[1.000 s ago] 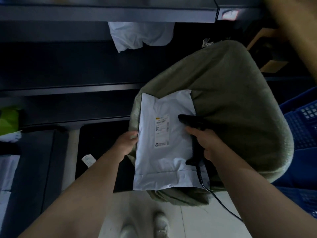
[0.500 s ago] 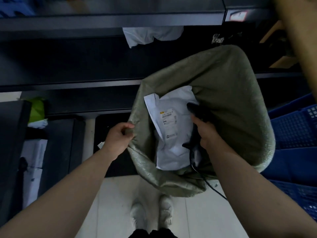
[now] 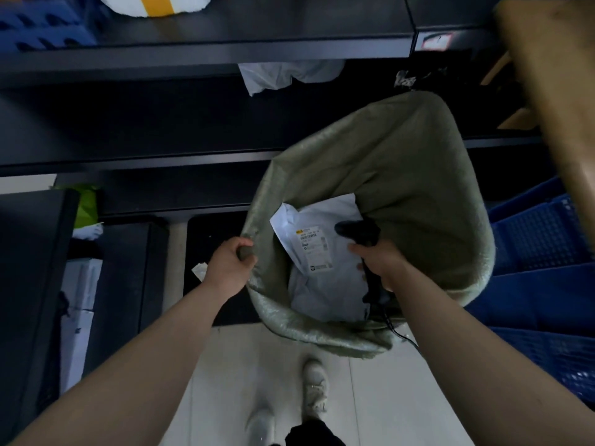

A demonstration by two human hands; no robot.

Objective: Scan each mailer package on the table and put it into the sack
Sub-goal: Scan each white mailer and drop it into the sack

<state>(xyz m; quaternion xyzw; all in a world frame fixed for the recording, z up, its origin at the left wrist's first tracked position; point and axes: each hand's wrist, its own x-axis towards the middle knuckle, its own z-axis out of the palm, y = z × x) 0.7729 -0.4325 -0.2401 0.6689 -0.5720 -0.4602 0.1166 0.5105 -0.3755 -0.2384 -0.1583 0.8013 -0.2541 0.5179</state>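
Observation:
A green woven sack (image 3: 402,162) stands open on the floor in front of me. A white mailer package (image 3: 322,284) with a printed label lies inside it, label side up, mostly below the rim. My left hand (image 3: 230,265) grips the sack's left rim and holds the mouth open. My right hand (image 3: 378,262) is inside the mouth, curled round a black corded barcode scanner (image 3: 357,231) that points left across the mailer. Whether its fingers also touch the mailer is not clear.
Dark metal shelving (image 3: 193,130) runs across the back, with a white bag (image 3: 289,74) hanging under the top shelf. Blue plastic crates (image 3: 544,284) stand right of the sack. A wooden edge (image 3: 553,75) juts in at top right. White boxes (image 3: 79,304) sit at left. My shoes are on pale floor tiles.
The mailer went from lying on top of the sack, held by my left hand, down into the sack. My left hand let go of it and took hold of the sack's rim.

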